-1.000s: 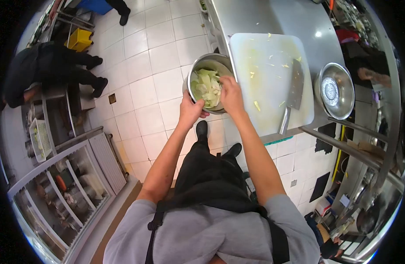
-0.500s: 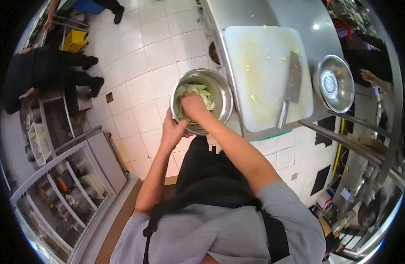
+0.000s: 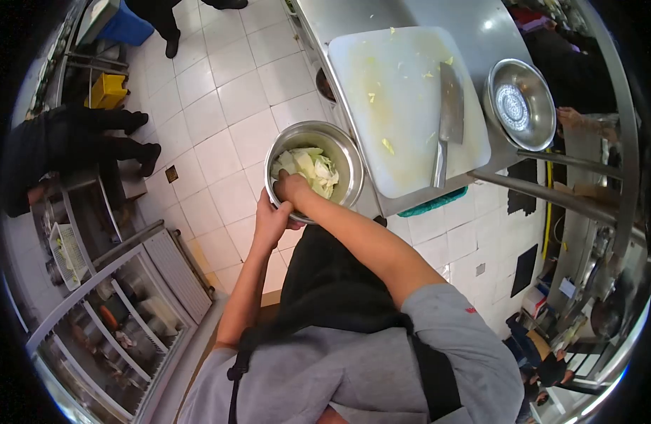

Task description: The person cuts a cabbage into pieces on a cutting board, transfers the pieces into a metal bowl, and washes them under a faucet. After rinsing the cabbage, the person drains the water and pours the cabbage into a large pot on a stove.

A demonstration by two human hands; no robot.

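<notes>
Over the tiled floor [image 3: 247, 92] and just beside the counter [image 3: 410, 10], held a metal pot [image 3: 349, 161] at its near left side with the left hand [image 3: 270, 222], thumb and fingers closed on the wall. Reached inside it with the right hand [image 3: 291, 189], in among pale green leafy pieces [image 3: 321, 171]; could not tell about any hold by its fingers, with the tips hidden. On the counter, saw a white cutting board [image 3: 410, 141] dotted with small scraps [image 3: 387, 145], a cleaver [image 3: 451, 109] flat upon it, and right beside it a metal bowl [image 3: 543, 106].

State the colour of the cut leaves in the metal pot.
The cut leaves are pale green to creamy white, shown in the head view.
</notes>
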